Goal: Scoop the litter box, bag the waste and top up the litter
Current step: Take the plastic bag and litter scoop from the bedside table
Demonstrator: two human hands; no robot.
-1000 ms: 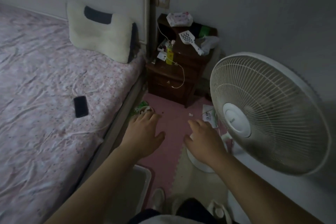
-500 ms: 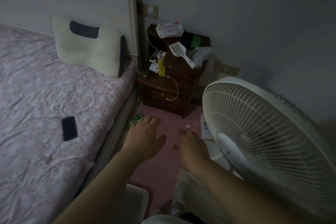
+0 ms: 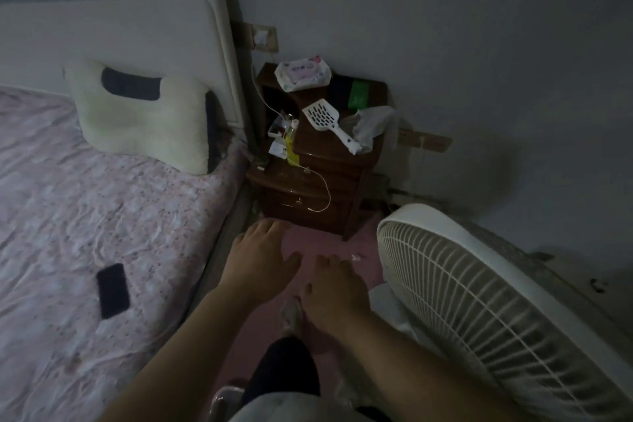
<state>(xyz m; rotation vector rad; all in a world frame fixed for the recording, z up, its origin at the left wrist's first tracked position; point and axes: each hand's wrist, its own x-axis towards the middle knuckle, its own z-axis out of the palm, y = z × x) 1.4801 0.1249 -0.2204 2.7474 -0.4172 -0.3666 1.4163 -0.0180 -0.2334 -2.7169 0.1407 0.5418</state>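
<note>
A white slotted litter scoop [image 3: 325, 120] lies on top of the dark wooden nightstand [image 3: 329, 164] in the corner, its handle pointing toward me. A crumpled white plastic bag [image 3: 371, 123] lies beside the scoop's handle. My left hand [image 3: 260, 260] and my right hand [image 3: 337, 288] are both stretched out in front of me over the pink floor, palms down, fingers relaxed and holding nothing. Both hands are well short of the nightstand. A corner of a white box [image 3: 222, 399] shows at the bottom edge.
A bed with a pink sheet [image 3: 102, 216] fills the left; a dark phone [image 3: 112, 289] and a cream pillow [image 3: 144, 120] lie on it. A large white fan [image 3: 496, 301] stands close on the right. A wipes pack [image 3: 303, 74], bottle and cable sit on the nightstand.
I have moved forward toward the nightstand, which now looks nearer. The fan has slid lower right, the white box has nearly left the view, and both hands stay open ahead of me.
</note>
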